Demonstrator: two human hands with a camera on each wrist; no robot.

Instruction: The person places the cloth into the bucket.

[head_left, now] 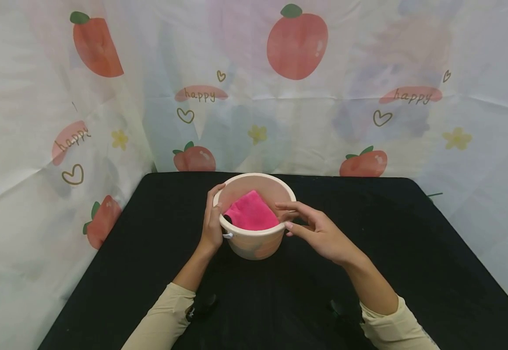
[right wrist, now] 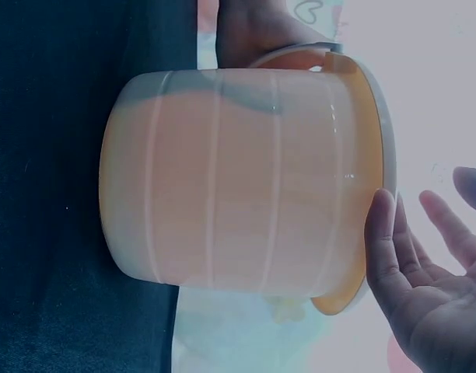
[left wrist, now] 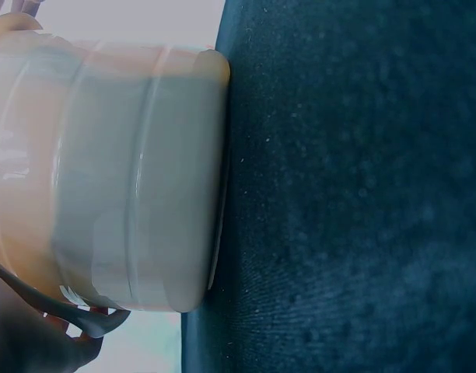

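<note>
In the head view a pale peach bucket [head_left: 256,243] stands upright on the black table, with a bright pink cloth [head_left: 253,211] inside and a small dark patch at the cloth's left corner. My left hand [head_left: 212,223] holds the bucket's left side at the rim, its thumb near the inner edge. At the right rim is my right hand [head_left: 324,233], fingers loosely extended over the edge with nothing pinched between them. In the right wrist view, fingertips of the right hand [right wrist: 432,287] meet or nearly meet the rim. The left wrist view shows the bucket's banded side [left wrist: 106,179].
The black tabletop [head_left: 368,218] spreads around the bucket. Behind and to the left hangs a light curtain [head_left: 236,48] printed with fruit, hearts and flowers. A thin curved handle [right wrist: 288,53] runs along the bucket's side by the left hand.
</note>
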